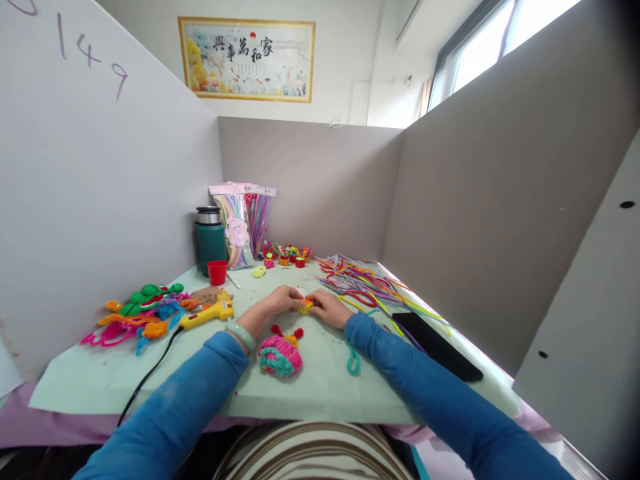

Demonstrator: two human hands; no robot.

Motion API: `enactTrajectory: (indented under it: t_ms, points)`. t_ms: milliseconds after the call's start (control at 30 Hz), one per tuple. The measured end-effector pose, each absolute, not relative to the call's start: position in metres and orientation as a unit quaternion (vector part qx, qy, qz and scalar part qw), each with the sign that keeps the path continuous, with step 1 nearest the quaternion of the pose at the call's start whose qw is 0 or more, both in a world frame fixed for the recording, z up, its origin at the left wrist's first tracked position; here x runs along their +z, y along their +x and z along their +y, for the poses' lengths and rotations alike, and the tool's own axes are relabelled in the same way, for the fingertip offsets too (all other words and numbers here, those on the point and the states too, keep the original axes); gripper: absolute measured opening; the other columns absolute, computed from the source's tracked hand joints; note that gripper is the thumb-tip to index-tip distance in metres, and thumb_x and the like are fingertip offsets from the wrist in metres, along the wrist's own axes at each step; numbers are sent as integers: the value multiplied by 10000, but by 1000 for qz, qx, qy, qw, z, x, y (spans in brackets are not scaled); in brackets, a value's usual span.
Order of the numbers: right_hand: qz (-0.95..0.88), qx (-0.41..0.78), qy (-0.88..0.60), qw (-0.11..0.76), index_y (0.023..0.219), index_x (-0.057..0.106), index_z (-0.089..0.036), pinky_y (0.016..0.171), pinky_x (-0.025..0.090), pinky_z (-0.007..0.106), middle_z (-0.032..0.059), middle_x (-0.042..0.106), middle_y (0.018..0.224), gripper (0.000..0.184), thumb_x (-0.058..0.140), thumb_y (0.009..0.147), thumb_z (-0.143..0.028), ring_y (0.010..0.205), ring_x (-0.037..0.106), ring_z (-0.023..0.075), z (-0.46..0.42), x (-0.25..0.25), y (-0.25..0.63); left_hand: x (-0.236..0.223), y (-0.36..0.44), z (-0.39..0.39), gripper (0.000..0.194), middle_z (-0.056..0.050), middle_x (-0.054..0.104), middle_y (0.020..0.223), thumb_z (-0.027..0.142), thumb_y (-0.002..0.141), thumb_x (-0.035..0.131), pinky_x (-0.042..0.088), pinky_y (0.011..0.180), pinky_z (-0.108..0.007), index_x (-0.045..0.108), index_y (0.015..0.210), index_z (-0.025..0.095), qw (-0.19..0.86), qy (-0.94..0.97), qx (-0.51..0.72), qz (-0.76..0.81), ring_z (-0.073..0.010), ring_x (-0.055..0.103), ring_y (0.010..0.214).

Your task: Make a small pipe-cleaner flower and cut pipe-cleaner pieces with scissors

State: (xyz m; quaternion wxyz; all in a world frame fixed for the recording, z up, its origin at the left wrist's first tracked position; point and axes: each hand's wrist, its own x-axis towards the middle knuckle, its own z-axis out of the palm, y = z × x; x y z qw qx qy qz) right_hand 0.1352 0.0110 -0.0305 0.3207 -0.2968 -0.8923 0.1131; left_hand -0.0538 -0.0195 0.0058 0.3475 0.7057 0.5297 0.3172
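Note:
Between the fingertips of both hands is a small orange and yellow fuzzy piece [306, 306], partly covered by the fingers. My left hand [283, 300], with a pale bangle at the wrist, pinches it from the left. From the right, my right hand [327, 308] grips its other side. Just below them on the table lies a pink and turquoise pipe-cleaner figure [280, 355] with red-tipped stalks. A looped teal pipe cleaner [353, 360] rests beneath my right forearm.
A yellow hot glue gun [207, 313] and a heap of coloured pipe-cleaner pieces [140, 317] lie left. Behind stand a red cup [217, 273], green bottle [209, 240] and bagged pipe cleaners [237, 230]. Loose pipe cleaners [360, 283] and a black phone-like slab [440, 347] lie right.

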Motion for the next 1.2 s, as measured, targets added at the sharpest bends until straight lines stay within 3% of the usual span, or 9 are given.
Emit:
enactTrajectory:
  t_ms: [333,600,700,867,1200]
  points:
    - [-882,76,-326,333,921,596,-155,754,427,290,55,591,887,105,573,820,-144,804,535,156,10,-35,128,1,-52,-14,443,4,548,525,490,543,717,344,531,-246,700,743,96,314,712,320,540,-125,460,539]
    - [-885,53,-331,323,950,574,-161,746,426,288,63,577,915,118,563,833,-172,819,537,164,6,-35,130,-2,-59,-13,400,-12,566,591,482,661,625,323,527,-248,700,756,101,280,753,282,524,-118,433,549]
    - [-888,53,-325,322,959,574,-163,749,429,291,62,578,922,128,561,833,-176,822,540,166,6,-35,132,-3,-60,-12,433,4,539,584,516,632,648,309,520,-242,694,766,106,285,768,269,507,-114,416,550]
    - [-889,52,-316,328,970,582,-160,768,433,299,68,583,937,162,563,812,-128,845,546,173,7,-36,132,-7,-52,-9,470,11,529,571,542,530,720,319,532,-249,680,730,118,193,768,282,541,-127,433,564]
    - [-892,88,-288,337,1011,621,-151,778,437,302,63,603,906,208,585,808,-124,825,554,167,12,-35,135,-7,-51,-10,385,-12,622,678,438,669,624,359,591,-229,717,857,115,105,819,232,515,-135,496,631]
